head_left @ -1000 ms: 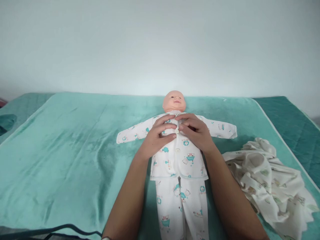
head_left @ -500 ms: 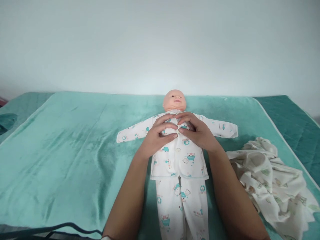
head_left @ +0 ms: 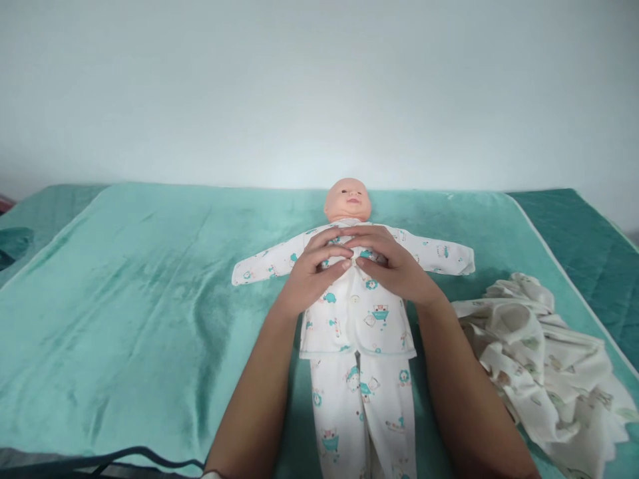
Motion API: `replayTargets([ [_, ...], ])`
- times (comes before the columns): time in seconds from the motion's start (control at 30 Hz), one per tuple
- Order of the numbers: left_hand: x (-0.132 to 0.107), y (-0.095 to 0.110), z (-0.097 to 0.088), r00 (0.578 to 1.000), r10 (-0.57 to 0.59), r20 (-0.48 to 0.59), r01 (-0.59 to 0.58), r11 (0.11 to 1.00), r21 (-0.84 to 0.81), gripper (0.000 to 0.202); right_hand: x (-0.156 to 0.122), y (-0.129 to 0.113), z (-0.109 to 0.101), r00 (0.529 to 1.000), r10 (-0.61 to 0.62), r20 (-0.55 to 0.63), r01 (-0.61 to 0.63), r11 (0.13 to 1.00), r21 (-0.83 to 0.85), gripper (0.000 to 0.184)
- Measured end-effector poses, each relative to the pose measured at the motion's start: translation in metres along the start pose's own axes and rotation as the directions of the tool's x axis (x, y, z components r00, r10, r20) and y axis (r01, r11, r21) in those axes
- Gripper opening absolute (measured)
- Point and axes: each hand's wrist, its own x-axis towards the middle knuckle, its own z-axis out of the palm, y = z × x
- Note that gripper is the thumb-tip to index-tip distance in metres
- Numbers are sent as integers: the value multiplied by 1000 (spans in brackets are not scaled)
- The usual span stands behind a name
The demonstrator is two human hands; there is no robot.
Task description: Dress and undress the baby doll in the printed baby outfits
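Note:
A baby doll (head_left: 348,201) lies on its back, arms spread, in a white printed shirt (head_left: 329,326) and matching trousers (head_left: 387,412). My left hand (head_left: 319,267) rests on the shirt's chest, thumb and forefinger close together on the buttoned front edge. From the other side my right hand (head_left: 392,261) meets it there, its thumb on the front edge and its fingers curved over the left fingertips. The cloth between the fingertips is partly hidden. Below the hands a button (head_left: 355,299) shows on the front.
A crumpled white printed cloth (head_left: 544,359) lies right of my forearm. Under everything spreads a turquoise plush sheet (head_left: 124,299) on a darker green quilted cover (head_left: 584,259). A dark cable (head_left: 134,452) runs along the lower left edge. Behind stands a pale wall (head_left: 319,86).
The right fingers have slid slightly left over the left fingertips. Both thumbs have shifted a little at the shirt front. The doll and the crumpled cloth stay where they were.

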Motion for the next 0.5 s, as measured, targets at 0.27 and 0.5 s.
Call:
replayTargets([
  [0.27,2,3,4,997,-49,-55,49,999,3,15,-1,4,4,999,32,-44,-29,998,55,27],
  [0.5,2,3,3,998,-59,-35,58,998,-15,16,-4,6,-1,998,58,27,-61,993,100,30],
])
